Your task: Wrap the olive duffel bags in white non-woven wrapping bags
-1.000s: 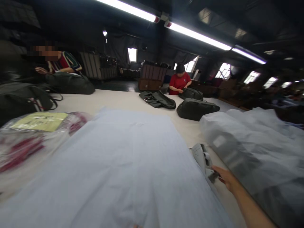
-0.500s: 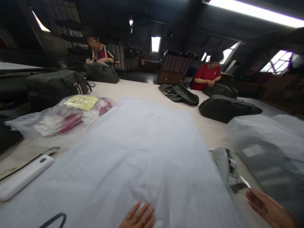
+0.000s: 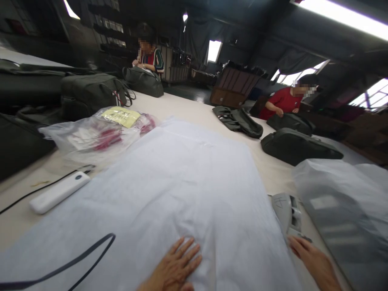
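Clear bag (image 3: 65, 139), left side of table (image 3: 188, 106): red and white pieces inside, can't tell what they are; yellow label (image 3: 121, 117) on top. Frosted bag (image 3: 363, 178), right: dark shape and a pale rectangle show through. Dark bag (image 3: 300, 147) beyond it, contents hidden. White sheet (image 3: 218, 182) spread across the middle, creased near the left hand (image 3: 178, 262). That hand is palm down on it, fingers spread, wrist near bottom of view. Right hand (image 3: 312, 256): off the sheet's right edge, fingers forward and close together, tips at near end of dispenser (image 3: 282, 204); can't tell if they grip anything. Dispenser sits between sheet and frosted bag.
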Demonstrator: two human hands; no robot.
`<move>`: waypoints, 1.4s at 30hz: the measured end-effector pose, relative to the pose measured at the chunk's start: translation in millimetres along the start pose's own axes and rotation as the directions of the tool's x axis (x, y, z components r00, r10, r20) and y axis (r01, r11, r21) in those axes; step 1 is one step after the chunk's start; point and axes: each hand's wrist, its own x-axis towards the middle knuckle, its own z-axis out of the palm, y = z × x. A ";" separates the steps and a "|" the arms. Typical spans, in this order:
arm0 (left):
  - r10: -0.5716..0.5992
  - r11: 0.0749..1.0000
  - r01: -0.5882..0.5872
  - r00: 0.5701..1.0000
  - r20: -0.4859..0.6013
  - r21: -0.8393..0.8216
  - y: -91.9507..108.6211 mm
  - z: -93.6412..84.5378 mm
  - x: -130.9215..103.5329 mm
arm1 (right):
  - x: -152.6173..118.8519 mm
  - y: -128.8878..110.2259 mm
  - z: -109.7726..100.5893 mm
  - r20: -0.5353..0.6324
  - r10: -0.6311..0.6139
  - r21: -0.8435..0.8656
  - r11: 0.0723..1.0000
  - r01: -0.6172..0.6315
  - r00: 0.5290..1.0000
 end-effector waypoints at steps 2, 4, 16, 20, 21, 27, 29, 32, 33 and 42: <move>-0.050 0.992 0.055 0.998 0.044 -0.115 2.0 -2.2 -0.8 | -25.6 -61.3 45.8 0.247 -0.159 0.126 0.983 0.131 0.956; -0.069 0.982 0.083 0.994 0.091 -0.168 3.0 -3.4 -0.4 | -48.5 -114.6 99.7 0.470 -0.347 0.246 0.935 0.257 0.811; 0.017 0.996 -0.013 0.999 -0.035 0.087 1.6 13.6 -3.1 | -23.3 -216.6 242.0 0.663 -0.415 0.220 0.904 0.368 0.623; 0.061 0.966 -0.017 0.985 -0.163 0.258 -1.7 23.3 -0.8 | -0.8 -228.1 259.4 0.678 -0.355 0.095 0.911 0.402 0.644; 0.062 0.963 -0.011 0.981 -0.182 0.269 -2.1 24.3 -0.4 | 3.2 -228.4 263.7 0.678 -0.328 0.043 0.911 0.410 0.658; 0.051 0.960 -0.004 0.985 -0.162 0.279 -1.5 23.8 -1.0 | 16.6 -223.1 277.7 0.664 -0.200 -0.174 0.896 0.409 0.720; 0.051 0.959 -0.001 0.984 -0.168 0.285 -1.2 22.5 -1.2 | 17.7 -220.3 275.7 0.655 -0.190 -0.174 0.904 0.391 0.731; 0.050 0.955 0.010 0.980 -0.192 0.297 -1.1 20.1 -0.2 | 17.0 -212.7 267.3 0.635 -0.188 -0.113 0.937 0.330 0.749; 0.050 0.955 0.011 0.979 -0.198 0.296 -1.2 19.7 0.4 | 16.3 -209.7 262.9 0.632 -0.186 -0.078 0.951 0.300 0.753; 0.005 1.000 -0.003 0.994 -0.112 0.014 -1.0 20.6 -0.8 | -22.7 -190.1 201.1 0.685 -0.242 0.414 0.906 -0.093 0.687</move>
